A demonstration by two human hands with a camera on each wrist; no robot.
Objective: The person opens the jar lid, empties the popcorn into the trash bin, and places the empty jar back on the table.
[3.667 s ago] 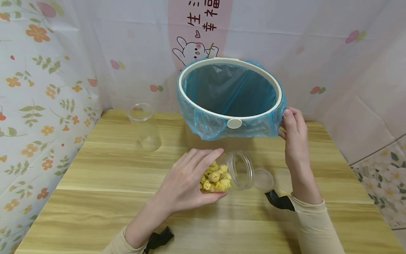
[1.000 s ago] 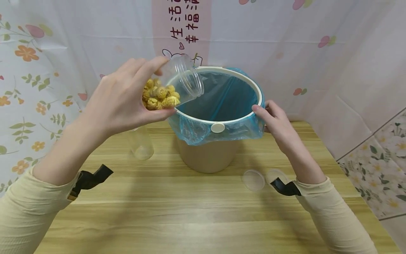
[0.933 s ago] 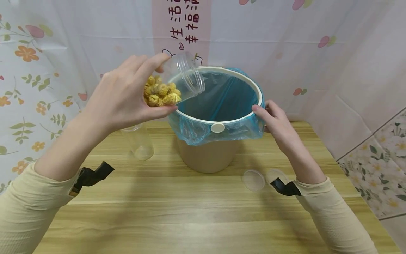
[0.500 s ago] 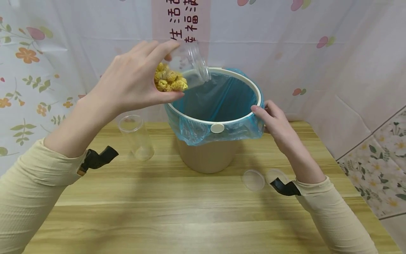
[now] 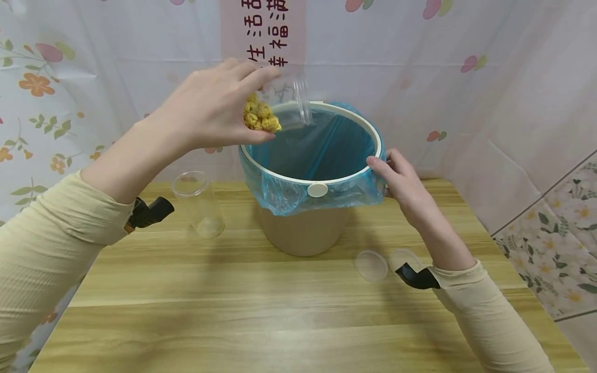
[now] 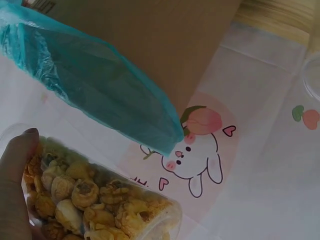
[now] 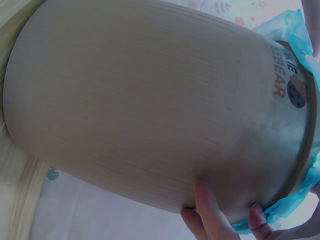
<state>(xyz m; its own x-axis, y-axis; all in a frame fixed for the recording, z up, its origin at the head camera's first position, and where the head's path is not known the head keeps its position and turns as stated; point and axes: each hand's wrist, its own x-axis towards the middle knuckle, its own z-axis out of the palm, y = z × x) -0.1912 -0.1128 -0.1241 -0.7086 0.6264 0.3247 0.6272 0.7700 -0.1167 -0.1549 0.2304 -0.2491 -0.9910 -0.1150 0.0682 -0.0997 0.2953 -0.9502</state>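
My left hand [image 5: 210,106] grips a clear plastic jar [image 5: 303,101] lying nearly level, its open mouth over the left part of the trash can's opening. Yellow popcorn [image 5: 261,115] is heaped inside, toward the jar's base; the left wrist view shows the popcorn [image 6: 82,192] close up. The beige trash can [image 5: 303,233] stands upright with a blue bag [image 5: 322,199] folded over its white rim. At the can's right side, my right hand [image 5: 406,186] holds the rim with the thumb on top; fingers press the can's wall [image 7: 140,100] in the right wrist view.
A second clear jar [image 5: 200,207], without a lid, stands on the wooden table [image 5: 280,321] left of the can. Two round translucent lids, a nearer one [image 5: 371,266] and another [image 5: 404,259], lie to the right. A patterned sheet [image 5: 177,31] hangs behind.
My left hand has raised the popcorn jar from the table to the can, then moved it farther up and right over the opening. My right thumb has come onto the rim.
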